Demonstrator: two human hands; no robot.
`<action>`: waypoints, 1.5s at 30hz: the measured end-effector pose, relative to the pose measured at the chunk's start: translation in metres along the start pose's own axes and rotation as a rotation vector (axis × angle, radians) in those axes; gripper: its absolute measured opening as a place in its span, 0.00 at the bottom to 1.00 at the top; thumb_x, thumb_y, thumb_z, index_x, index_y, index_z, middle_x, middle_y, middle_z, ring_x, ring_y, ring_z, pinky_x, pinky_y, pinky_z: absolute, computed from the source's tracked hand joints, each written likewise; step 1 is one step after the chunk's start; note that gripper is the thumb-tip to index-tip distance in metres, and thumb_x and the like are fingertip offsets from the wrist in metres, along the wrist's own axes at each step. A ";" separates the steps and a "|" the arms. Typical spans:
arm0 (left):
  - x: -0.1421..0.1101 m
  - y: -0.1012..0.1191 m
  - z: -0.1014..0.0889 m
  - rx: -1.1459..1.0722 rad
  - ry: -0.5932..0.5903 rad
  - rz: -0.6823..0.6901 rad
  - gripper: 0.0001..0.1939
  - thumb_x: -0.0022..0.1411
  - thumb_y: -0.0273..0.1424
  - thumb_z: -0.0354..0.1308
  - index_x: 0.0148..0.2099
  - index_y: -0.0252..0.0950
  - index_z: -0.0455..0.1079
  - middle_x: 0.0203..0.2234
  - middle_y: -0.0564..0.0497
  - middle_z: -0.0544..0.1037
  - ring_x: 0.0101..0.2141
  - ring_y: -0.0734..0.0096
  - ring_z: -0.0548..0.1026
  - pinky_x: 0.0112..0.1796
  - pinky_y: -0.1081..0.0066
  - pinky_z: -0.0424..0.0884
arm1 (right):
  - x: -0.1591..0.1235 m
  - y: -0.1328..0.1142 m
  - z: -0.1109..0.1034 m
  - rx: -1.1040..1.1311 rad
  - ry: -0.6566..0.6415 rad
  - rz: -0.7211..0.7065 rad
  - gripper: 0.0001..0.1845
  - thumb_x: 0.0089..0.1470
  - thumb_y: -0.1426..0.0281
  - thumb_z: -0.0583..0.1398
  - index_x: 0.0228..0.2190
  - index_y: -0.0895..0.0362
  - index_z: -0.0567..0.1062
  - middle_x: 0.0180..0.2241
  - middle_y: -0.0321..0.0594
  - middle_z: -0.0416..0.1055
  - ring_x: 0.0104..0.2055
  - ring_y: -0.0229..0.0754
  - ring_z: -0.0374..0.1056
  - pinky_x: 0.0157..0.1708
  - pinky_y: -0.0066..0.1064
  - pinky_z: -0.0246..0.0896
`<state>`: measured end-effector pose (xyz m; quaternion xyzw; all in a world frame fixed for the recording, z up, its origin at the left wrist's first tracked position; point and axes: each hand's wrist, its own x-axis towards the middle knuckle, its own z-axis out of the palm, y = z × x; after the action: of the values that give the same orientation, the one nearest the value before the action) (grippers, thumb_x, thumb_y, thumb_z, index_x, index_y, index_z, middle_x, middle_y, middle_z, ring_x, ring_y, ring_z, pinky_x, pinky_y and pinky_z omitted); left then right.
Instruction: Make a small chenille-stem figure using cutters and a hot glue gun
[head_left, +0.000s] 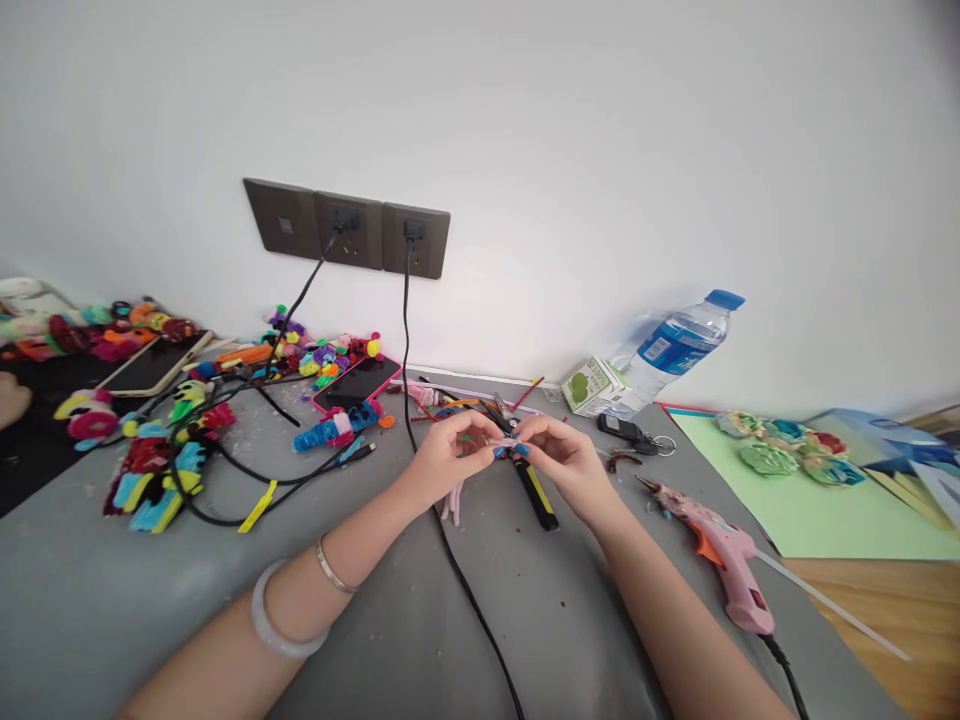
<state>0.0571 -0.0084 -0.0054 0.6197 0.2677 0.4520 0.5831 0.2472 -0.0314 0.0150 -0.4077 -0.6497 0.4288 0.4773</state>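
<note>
At the middle of the grey table, my left hand (457,450) pinches a pale pink pipe cleaner (452,503), whose ends hang below the fingers. Fingertips of my right hand (564,457) close on the same pipe cleaner from the other side, and the two hands nearly meet. Just what shape it has between them is too small to make out. Behind and under the hands lies a pair of pliers with black and yellow handles (534,495), partly hidden by the fingers. More pipe cleaner pieces (424,393) lie beyond the left hand.
To the right rests a pink hot glue gun (724,555) with its cord. A water bottle (679,350), a small box (595,388) and a key fob (626,431) stand or lie near the wall. Fuzzy figures (161,460), a phone (358,383) and black cables (457,565) occupy the left.
</note>
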 end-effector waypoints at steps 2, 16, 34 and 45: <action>0.000 0.001 0.000 0.011 0.028 0.001 0.09 0.56 0.33 0.62 0.37 0.33 0.72 0.34 0.49 0.74 0.33 0.72 0.71 0.34 0.73 0.68 | 0.000 0.000 0.000 -0.014 0.001 -0.001 0.11 0.53 0.60 0.65 0.30 0.54 0.76 0.32 0.41 0.72 0.34 0.41 0.68 0.35 0.33 0.67; 0.009 -0.003 -0.017 0.049 0.240 -0.001 0.11 0.56 0.35 0.61 0.40 0.34 0.76 0.39 0.45 0.80 0.38 0.67 0.75 0.39 0.70 0.71 | 0.002 0.014 -0.007 -0.211 0.241 0.030 0.09 0.55 0.64 0.59 0.37 0.55 0.74 0.31 0.39 0.72 0.29 0.39 0.67 0.31 0.33 0.69; 0.006 0.001 -0.023 0.448 -0.494 0.003 0.08 0.55 0.24 0.59 0.38 0.36 0.77 0.34 0.50 0.77 0.40 0.68 0.73 0.51 0.66 0.64 | 0.002 0.013 -0.007 -0.240 0.241 0.025 0.09 0.56 0.67 0.57 0.39 0.56 0.72 0.29 0.38 0.71 0.28 0.39 0.67 0.30 0.33 0.62; 0.001 0.017 -0.031 0.880 -0.252 0.027 0.06 0.58 0.31 0.55 0.40 0.38 0.68 0.22 0.58 0.72 0.26 0.73 0.69 0.28 0.74 0.59 | 0.001 0.011 -0.008 -0.266 0.244 0.034 0.09 0.55 0.68 0.56 0.39 0.56 0.72 0.28 0.37 0.71 0.29 0.40 0.67 0.31 0.32 0.61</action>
<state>0.0268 0.0042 0.0086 0.8619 0.3531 0.2242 0.2865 0.2557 -0.0255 0.0062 -0.5271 -0.6310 0.2946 0.4870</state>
